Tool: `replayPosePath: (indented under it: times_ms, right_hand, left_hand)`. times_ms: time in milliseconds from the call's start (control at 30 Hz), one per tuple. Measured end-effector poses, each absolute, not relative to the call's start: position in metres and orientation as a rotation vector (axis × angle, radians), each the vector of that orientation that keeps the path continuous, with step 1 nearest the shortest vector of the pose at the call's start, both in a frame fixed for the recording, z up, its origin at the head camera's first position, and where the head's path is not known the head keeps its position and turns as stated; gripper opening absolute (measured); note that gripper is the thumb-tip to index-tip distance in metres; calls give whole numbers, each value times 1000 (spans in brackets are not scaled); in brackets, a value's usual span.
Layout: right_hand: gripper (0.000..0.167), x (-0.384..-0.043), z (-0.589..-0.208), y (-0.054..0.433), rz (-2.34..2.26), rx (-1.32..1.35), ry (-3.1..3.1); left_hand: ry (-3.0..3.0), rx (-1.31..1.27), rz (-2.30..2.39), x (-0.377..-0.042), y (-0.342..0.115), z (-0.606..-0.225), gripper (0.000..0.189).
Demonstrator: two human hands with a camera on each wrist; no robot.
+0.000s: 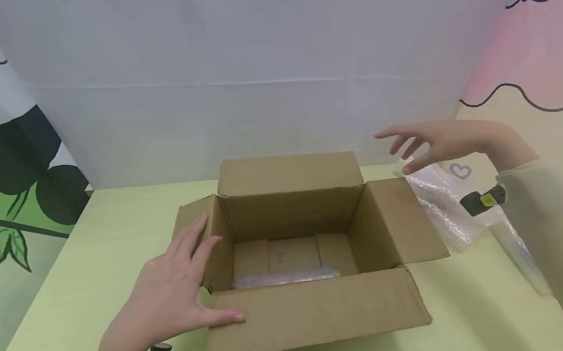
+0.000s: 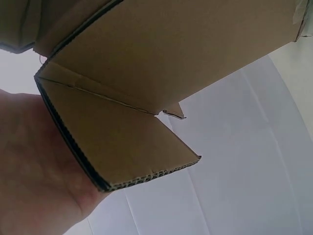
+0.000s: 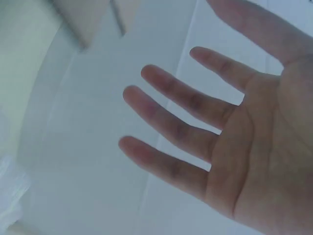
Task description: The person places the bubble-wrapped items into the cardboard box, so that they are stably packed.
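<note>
A cardboard box (image 1: 319,314) with all its flaps folded outward stands on the table. My left hand (image 1: 170,297) lies against the box's left side, its fingers spread along the left flap (image 2: 122,137) and its thumb over the front flap's corner. Inside the box, a clear bubble-wrapped item (image 1: 286,277) lies near the front wall, partly hidden by it. To the right, my right hand (image 1: 446,140) is raised beyond the right flap (image 1: 405,216), fingers extended and spread. The palm (image 3: 274,142) holds nothing in the right wrist view.
Sheets of bubble wrap (image 1: 444,208) lie on the pale yellow table (image 1: 87,269) right of the box, partly behind the right forearm. A white cloth backdrop (image 1: 248,74) rises behind, between panels with a printed panda and a pink figure.
</note>
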State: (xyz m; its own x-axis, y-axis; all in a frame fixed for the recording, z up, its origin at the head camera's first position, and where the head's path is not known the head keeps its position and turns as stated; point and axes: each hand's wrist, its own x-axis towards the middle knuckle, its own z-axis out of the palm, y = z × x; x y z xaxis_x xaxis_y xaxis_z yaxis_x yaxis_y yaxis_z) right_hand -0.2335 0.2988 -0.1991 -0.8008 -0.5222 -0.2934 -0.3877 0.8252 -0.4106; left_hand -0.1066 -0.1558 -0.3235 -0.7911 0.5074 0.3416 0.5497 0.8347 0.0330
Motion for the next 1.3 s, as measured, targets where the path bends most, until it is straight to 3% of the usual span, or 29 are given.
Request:
replayPosePath:
  times_ms: [433, 767, 1300]
  right_hand:
    - [71, -240, -265, 383, -366, -429, 2783]
    - [63, -245, -318, 418, -258, -367, 2923]
    - [71, -242, -361, 438, -320, -250, 2936]
  left_hand:
    - [-2736, -766, -140, -104, -164, -319, 117]
    - [-2745, -762, -154, -104, -166, -321, 116]
    - [-2693, -772, -187, -102, -167, -327, 125]
